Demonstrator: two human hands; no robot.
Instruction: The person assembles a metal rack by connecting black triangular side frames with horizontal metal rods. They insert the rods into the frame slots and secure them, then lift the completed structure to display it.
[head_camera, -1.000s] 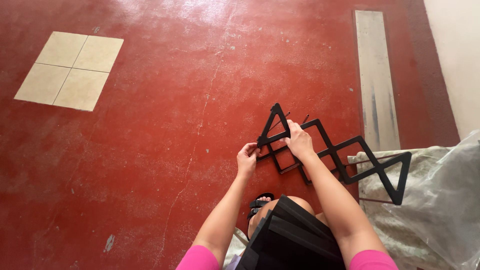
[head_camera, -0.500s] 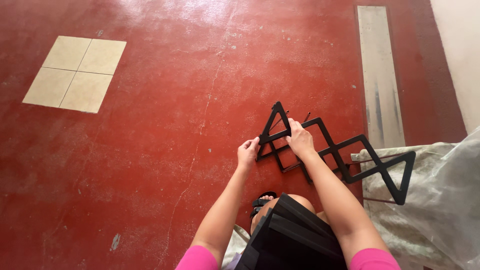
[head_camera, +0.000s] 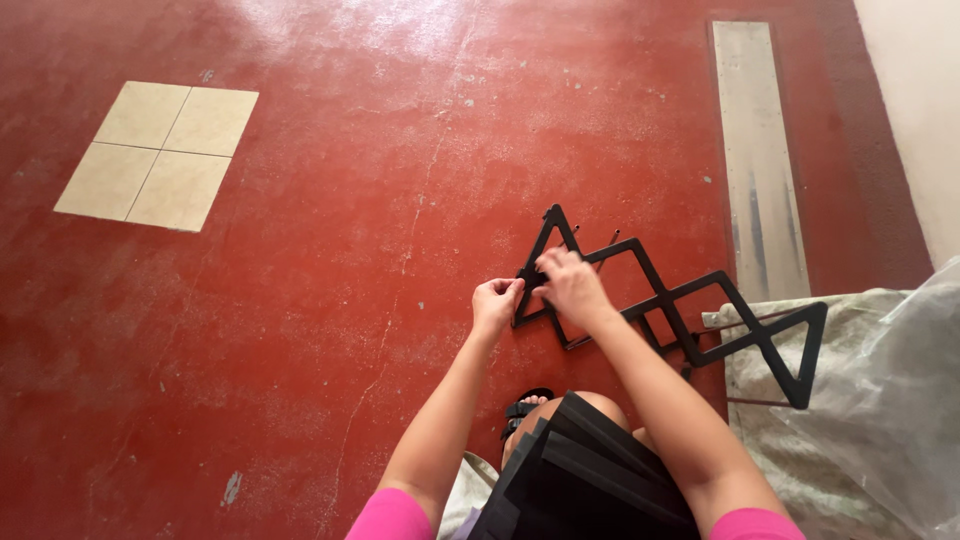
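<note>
Tiles (head_camera: 157, 155), pale and square, sit set into the red floor (head_camera: 330, 260) at far left, well apart from the work. Nearer the middle, the left hand (head_camera: 495, 303) pinches the lower left corner of a black zigzag frame (head_camera: 690, 320), fingers curled narrow around the bar. Just beside it, the right hand (head_camera: 568, 283) rests on the same end triangle, fingers bent down over the bars; whether they grip fully I cannot tell. The frame lies flat on the floor and stretches rightward, its far triangle resting over a crumpled plastic sheet (head_camera: 880, 400). It looks like thin flat metal: stiff, fairly light, not fragile, with hard edges and possibly pivoting joints that could fold and nip fingers. Holding mid-bar, away from the crossings, seems the safest grip. A grey metal strip (head_camera: 760, 150) runs along the floor behind.
</note>
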